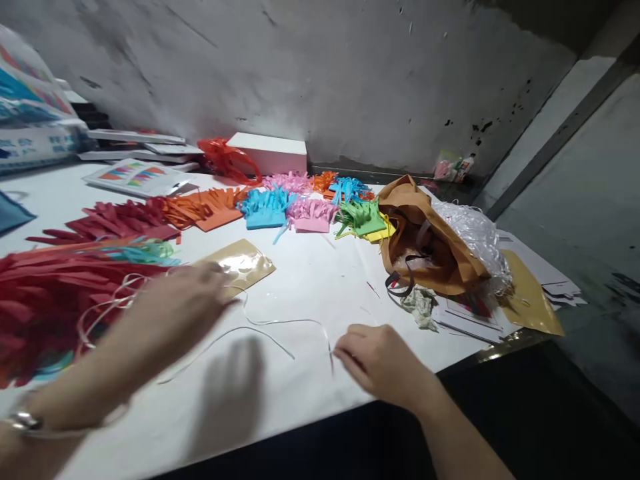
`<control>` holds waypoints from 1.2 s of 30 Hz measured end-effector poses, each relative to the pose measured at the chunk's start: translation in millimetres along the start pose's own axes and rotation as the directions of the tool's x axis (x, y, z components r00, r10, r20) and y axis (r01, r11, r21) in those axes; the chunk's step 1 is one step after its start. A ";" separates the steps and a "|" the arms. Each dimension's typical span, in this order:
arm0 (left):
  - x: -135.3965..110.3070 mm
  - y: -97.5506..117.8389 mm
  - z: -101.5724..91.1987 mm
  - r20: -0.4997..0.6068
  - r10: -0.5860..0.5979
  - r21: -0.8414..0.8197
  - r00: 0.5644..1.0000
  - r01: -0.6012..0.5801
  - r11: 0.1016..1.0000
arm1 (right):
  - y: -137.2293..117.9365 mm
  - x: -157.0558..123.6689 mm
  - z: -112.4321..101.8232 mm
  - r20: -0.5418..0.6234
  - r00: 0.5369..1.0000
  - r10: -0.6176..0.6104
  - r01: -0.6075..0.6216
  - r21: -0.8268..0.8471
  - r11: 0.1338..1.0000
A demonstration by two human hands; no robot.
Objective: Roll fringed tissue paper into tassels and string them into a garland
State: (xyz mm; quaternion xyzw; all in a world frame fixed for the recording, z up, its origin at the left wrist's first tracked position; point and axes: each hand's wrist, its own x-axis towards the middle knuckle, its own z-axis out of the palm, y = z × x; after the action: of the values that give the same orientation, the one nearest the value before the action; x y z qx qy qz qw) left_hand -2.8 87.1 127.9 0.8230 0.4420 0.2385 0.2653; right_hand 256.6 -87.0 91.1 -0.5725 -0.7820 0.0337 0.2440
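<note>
My right hand is closed near the table's front edge, thumb and fingertips pinched on the end of a thin white string. From there the string runs left across the white tabletop, with another strand curving below it. My left hand reaches over the table at the left, smeared by motion, so its grip is unclear. Beside it lies a large heap of dark red fringed paper with loops of white string over it. A shiny tan packet lies just beyond the left fingers, partly covered by the hand.
Fringed paper bundles, among them orange, blue, pink and green, line the back. An orange-brown bag gapes at the right beside tangled white string. A white box stands against the wall.
</note>
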 end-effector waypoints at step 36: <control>-46.5 17.9 101.3 0.391 -0.065 -0.664 0.918 0.330 0.671 | -5.3 -1.8 69.2 -0.130 0.842 0.524 -0.359 0.590 0.723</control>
State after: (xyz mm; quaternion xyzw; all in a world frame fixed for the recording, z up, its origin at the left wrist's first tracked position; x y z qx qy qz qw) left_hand 48.4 16.1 56.5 0.6277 0.3492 0.2177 0.6608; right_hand 223.3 -74.7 31.5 -0.6487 -0.5341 0.2283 0.4917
